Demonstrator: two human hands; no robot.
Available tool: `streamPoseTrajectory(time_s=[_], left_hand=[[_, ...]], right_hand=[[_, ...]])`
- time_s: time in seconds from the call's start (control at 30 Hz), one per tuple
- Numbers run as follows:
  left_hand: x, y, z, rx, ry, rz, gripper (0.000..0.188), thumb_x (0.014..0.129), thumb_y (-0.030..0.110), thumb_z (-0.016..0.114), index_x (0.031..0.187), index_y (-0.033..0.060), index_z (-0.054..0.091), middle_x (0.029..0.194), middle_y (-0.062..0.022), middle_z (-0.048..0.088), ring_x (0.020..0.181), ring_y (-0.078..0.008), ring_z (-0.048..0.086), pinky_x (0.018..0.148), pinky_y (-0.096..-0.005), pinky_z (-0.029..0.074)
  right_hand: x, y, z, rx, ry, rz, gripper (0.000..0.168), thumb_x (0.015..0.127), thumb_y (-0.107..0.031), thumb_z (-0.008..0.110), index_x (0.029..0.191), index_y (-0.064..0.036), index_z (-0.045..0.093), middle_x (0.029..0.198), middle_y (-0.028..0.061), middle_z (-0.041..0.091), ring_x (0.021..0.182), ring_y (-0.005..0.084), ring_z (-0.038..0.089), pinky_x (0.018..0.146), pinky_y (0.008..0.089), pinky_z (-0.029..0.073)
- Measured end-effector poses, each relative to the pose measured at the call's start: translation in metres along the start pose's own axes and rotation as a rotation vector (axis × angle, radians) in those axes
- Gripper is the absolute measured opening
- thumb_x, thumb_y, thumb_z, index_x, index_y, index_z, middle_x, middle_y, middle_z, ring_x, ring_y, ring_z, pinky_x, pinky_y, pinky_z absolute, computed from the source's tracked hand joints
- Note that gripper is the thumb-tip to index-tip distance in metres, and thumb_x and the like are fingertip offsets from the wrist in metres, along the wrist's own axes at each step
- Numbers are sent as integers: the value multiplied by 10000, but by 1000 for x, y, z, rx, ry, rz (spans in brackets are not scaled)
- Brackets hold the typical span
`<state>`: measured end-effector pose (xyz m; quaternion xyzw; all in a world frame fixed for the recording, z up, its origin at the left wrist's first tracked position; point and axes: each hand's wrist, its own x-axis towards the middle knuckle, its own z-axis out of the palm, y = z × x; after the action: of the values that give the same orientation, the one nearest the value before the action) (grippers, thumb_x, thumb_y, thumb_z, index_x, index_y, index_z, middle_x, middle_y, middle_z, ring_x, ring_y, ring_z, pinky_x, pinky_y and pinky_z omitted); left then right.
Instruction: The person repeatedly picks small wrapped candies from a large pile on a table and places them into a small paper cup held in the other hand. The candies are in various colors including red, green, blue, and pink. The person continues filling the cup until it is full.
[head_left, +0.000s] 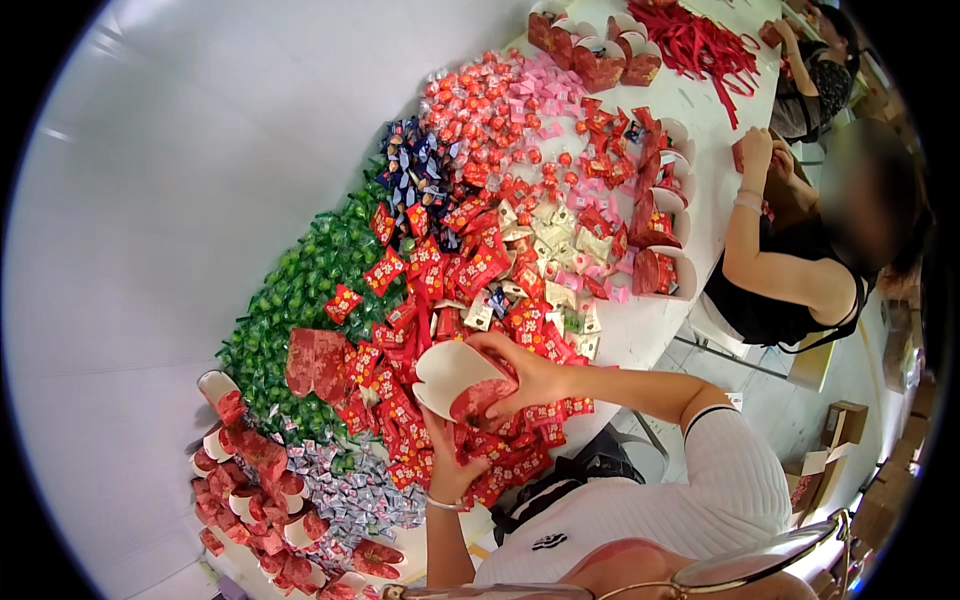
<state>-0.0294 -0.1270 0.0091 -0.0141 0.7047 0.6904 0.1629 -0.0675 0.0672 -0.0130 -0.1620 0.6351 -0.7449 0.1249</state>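
Note:
A red paper candy box (457, 379) with a white inside and rounded flaps is held over a pile of candy. My right hand (521, 379) grips its right side, with the thumb across the red front panel. At its lower left edge, the fingers of my left hand (450, 459) hold the box, thumb spread apart. Red flower-printed candy packets (405, 442) lie beneath both hands. Just left of the box, a flattened red carton (315, 360) rests on the candies. What is inside the held box cannot be made out.
Green candies (300, 277), silver-wrapped pieces (360, 480), dark blue candies (420, 165) and orange-red balls (480, 97) cover the white table (645, 322). Folded boxes (255, 495) pile up lower left; filled boxes (656, 270) line the right. Red ribbons (697, 37) lie beyond. A co-worker (787, 277) sits at right.

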Motion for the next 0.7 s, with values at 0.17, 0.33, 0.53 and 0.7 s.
streamPoseTrajectory(time_s=[0.17,0.33,0.53,0.7], left_hand=[[8,-9,0,-32,33,-168,493,644,-31,688,1081,-26,459,990,-96,567,899,-191,562,820,-302,452],[-20,-22,-10,-147,-126,-384,450,648,7,705,1053,-5,511,992,-87,578,893,-176,569,785,-290,457],[-42,-12,5,9,-311,-483,375,708,-38,633,1065,-8,521,1010,-73,578,911,-160,554,813,-283,448],[-39,-27,15,-104,-261,-588,399,671,-25,670,1043,-4,526,978,-70,578,884,-158,556,789,-278,452]], right_hand=[[25,26,-28,118,-244,211,643,793,-391,558,1284,-55,313,1231,114,354,1202,226,303,1009,355,215],[91,98,-258,-638,1230,-36,251,736,-90,551,967,7,537,872,167,572,747,227,567,662,351,435],[130,119,-373,-1339,698,428,323,730,-106,554,1037,-20,504,1035,210,519,948,351,509,800,402,419],[130,121,-380,-1086,932,370,338,696,-152,569,992,-12,483,824,181,572,757,346,563,678,399,461]])
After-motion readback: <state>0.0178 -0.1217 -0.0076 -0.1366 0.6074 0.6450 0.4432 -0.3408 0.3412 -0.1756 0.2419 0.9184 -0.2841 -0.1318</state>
